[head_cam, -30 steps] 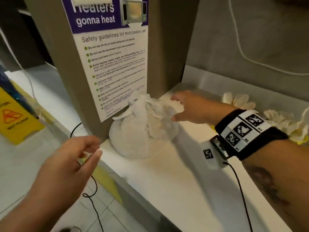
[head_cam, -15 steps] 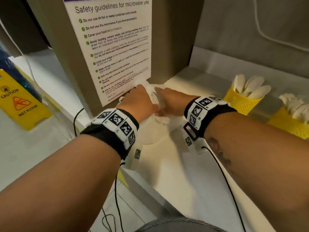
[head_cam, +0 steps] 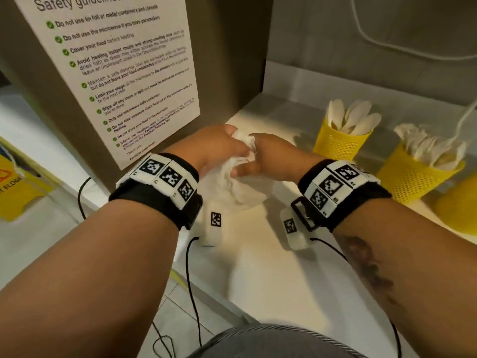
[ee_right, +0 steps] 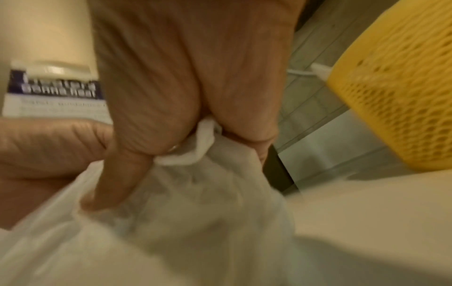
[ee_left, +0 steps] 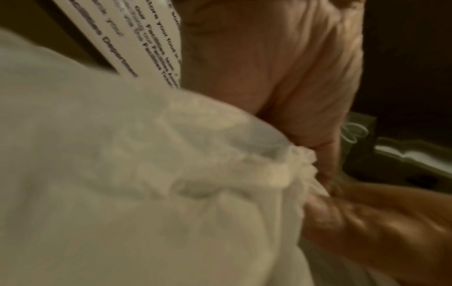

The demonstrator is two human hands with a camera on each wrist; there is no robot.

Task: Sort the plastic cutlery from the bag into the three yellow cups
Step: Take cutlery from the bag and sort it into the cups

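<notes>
A white plastic bag (head_cam: 232, 182) sits on the white counter (head_cam: 278, 275) in front of the brown cabinet. My left hand (head_cam: 216, 146) and my right hand (head_cam: 268, 156) both pinch the bag's knotted top (head_cam: 244, 139). In the right wrist view the fingers (ee_right: 171, 96) clamp a bunched fold of the bag (ee_right: 193, 147). The left wrist view is filled by the bag (ee_left: 146, 183), with my left fingers (ee_left: 281, 67) at its gathered neck. What is inside the bag is hidden. Two yellow mesh cups (head_cam: 338, 143) (head_cam: 413, 177) hold white cutlery at the right; a third yellow cup (head_cam: 456, 202) shows partly.
A poster of microwave safety guidelines (head_cam: 124, 73) hangs on the cabinet side just left of the bag. A white cable (head_cam: 387, 45) runs along the grey back wall. A yellow wet-floor sign (head_cam: 15, 187) stands on the floor at left. Black wrist cables (head_cam: 191, 280) trail down.
My hands moved from beside the bag onto its knotted top and took hold of it. The head view tilted down and right, which brought the yellow cups into sight.
</notes>
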